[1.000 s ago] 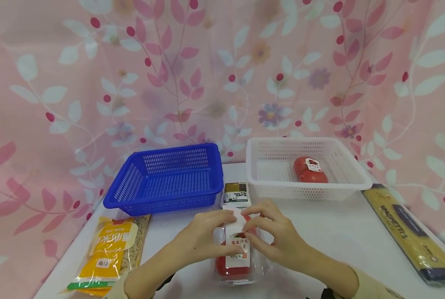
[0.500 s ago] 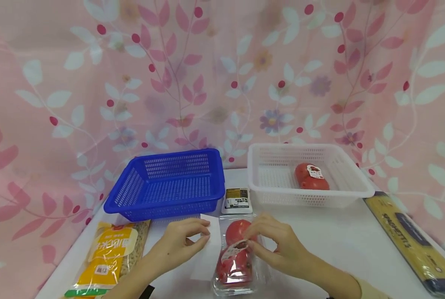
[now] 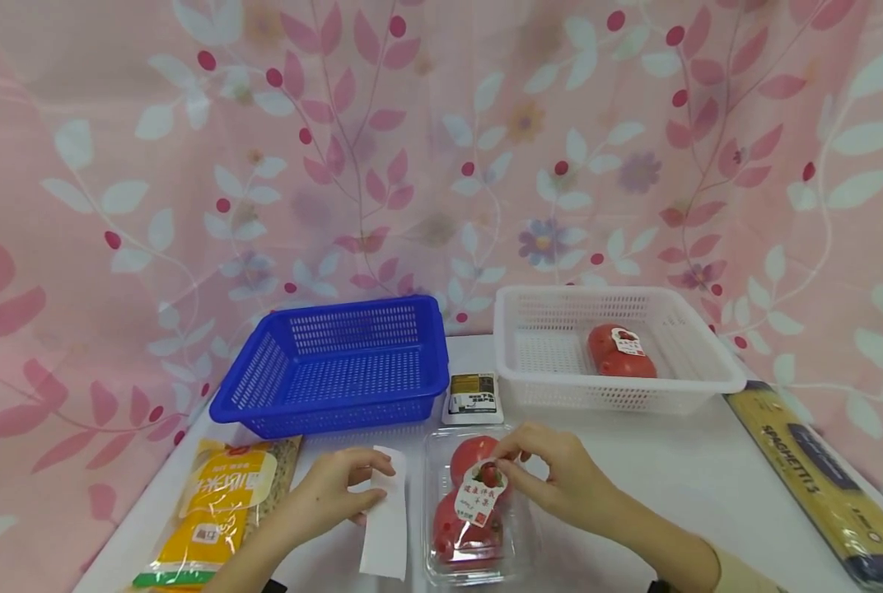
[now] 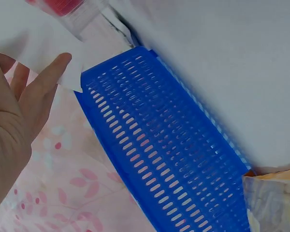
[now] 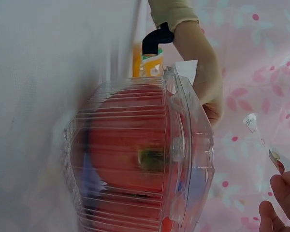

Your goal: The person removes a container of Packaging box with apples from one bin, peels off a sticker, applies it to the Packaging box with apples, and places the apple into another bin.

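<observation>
A clear plastic clamshell box (image 3: 432,527) of red tomatoes (image 3: 474,455) lies at the table's front middle, its lid closed. Above the lid, my right hand (image 3: 556,478) pinches a white sticker label (image 3: 478,497) with red print and a fruit picture by its upper corner. The right wrist view shows this label (image 5: 252,123) hanging in the air, apart from the lid. To the left of the box, my left hand (image 3: 330,492) holds a blank white paper strip (image 3: 387,527) between thumb and fingers. In the left wrist view the strip (image 4: 43,41) partly covers the fingers.
Behind stand a blue basket (image 3: 338,405) and a white basket (image 3: 612,380) with another labelled tomato pack (image 3: 619,362). A small white packet (image 3: 473,399) lies between them. A yellow grain bag (image 3: 212,511) is at left, a spaghetti pack (image 3: 819,478) at right.
The label has come off the paper strip and stays in my right hand over the box. My left hand has drawn the strip away to the left.
</observation>
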A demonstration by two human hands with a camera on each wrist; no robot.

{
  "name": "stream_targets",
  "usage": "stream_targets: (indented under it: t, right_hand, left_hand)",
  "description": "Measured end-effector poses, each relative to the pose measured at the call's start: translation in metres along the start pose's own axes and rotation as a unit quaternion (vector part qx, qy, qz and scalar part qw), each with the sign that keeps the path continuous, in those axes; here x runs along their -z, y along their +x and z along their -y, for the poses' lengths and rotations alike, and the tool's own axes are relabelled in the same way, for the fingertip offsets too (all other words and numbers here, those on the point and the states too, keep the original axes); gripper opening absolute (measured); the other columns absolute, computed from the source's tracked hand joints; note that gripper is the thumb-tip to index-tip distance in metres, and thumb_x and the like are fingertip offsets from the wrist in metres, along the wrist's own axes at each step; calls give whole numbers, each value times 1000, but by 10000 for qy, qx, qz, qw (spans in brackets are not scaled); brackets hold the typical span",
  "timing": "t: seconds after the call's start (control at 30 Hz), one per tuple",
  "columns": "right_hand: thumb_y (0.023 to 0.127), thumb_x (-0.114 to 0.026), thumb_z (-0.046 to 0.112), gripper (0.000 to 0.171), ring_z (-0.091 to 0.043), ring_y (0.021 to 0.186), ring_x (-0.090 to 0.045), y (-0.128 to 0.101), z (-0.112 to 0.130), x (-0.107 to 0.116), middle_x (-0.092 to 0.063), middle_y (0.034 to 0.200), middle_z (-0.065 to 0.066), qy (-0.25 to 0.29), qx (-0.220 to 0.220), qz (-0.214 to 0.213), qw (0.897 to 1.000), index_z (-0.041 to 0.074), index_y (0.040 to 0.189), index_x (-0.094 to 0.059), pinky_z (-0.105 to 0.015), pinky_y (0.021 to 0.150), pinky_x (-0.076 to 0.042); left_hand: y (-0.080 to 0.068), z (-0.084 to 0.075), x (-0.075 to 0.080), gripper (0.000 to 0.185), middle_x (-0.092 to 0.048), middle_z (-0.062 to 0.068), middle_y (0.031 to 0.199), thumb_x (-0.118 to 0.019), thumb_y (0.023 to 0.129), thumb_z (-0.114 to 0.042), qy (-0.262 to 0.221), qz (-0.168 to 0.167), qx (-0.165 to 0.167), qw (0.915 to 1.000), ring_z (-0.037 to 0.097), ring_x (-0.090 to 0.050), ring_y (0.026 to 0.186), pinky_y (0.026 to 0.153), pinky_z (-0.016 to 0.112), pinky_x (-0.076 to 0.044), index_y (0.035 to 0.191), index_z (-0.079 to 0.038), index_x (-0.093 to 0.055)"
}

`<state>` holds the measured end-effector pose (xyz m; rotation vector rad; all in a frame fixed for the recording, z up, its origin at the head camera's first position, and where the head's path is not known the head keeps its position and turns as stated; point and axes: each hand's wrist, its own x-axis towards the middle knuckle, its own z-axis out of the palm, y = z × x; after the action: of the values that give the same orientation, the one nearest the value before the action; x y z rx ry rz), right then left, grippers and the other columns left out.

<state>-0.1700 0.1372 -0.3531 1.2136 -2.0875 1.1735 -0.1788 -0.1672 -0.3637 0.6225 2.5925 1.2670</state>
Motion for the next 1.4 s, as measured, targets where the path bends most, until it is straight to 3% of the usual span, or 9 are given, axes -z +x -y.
stream_targets:
  t: [0.07, 0.17, 0.3, 0.6, 0.8, 1.0, 1.1, 1.27, 1.4]
  right_hand:
    - [79, -68, 1, 22, -5, 72, -54, 1, -2, 1, -63, 82, 9, -80, -173, 62, 9998, 17, 93, -64, -20, 61, -47]
    - [81, -68, 3, 18, -4, 70, -53, 2, -7, 2, -62, 80, 10, -131, -418, 131, 9990, 17, 91, -64, -23, 59, -47]
    - [82, -67, 5, 13, -3, 67, -53, 3, -16, 2, -60, 76, 12, -155, -822, 236, 9962, 16, 88, -64, -25, 58, -47]
    - [83, -66, 6, 9, -3, 67, -54, 3, -33, -2, -60, 75, 12, -169, -1203, 550, 9911, 15, 86, -65, -24, 60, -48]
    - [82, -66, 3, 12, -5, 70, -54, 5, -37, -8, -60, 78, 10, 28, -1148, 737, 9906, 13, 88, -65, -23, 63, -49]
    - [81, -65, 1, 14, -5, 71, -55, 7, -40, -14, -60, 79, 10, 151, -1008, 871, 9910, 12, 90, -64, -23, 63, -49]
    - [82, -65, 2, 14, -4, 73, -54, 7, -40, -16, -60, 80, 10, 136, -1097, 973, 9891, 13, 90, -65, -22, 64, -49]
    - [82, -66, 4, 13, -4, 74, -53, 8, -42, -18, -60, 80, 11, -19, -1149, 1071, 9876, 13, 91, -65, -25, 65, -50]
    - [83, -65, 6, 10, -5, 75, -53, 11, -46, -19, -62, 81, 9, -130, -970, 1101, 9891, 12, 91, -66, -25, 66, -50]
  left_hand:
    - [1, 4, -1, 15, -59, 16, 116, -70, 80, -9, 101, 90, 46, 9999, 47, -53, 103, 54, 28, -53, 94, -11, -68]
    - [2, 9, -4, 16, -61, 16, 111, -71, 78, -11, 509, 233, -193, 9982, 41, -58, 99, 67, 36, -54, 93, -7, -69]
    - [3, 14, -8, 29, -62, 14, 108, -74, 75, -17, 1144, 453, -212, 9922, 34, -59, 98, 81, 45, -48, 99, -2, -67]
    - [-11, 20, -7, 42, -57, 15, 113, -80, 66, -18, 2376, 881, 422, 9664, 35, -52, 105, 87, 53, -41, 104, -7, -65]
    - [-14, 23, 0, 42, -60, 4, 103, -73, 74, -36, 2542, 1398, 604, 9551, 23, -56, 93, 83, 47, -45, 104, -8, -65]
    - [-14, 18, -1, 43, -58, 12, 112, -69, 78, -41, 2796, 1176, 540, 9514, 32, -52, 106, 87, 52, -42, 106, -8, -65]
    - [-12, 9, -3, 42, -54, 17, 120, -66, 80, -41, 3009, 815, 321, 9496, 39, -46, 116, 90, 56, -39, 108, -10, -64]
    - [-7, -13, -6, 38, -51, 16, 127, -63, 84, -39, 3289, 396, -394, 9427, 40, -41, 121, 90, 56, -39, 111, -13, -63]
    - [-3, -34, -12, 34, -51, 12, 129, -65, 84, -34, 3436, 31, -1583, 9257, 35, -41, 123, 91, 50, -41, 112, -15, -62]
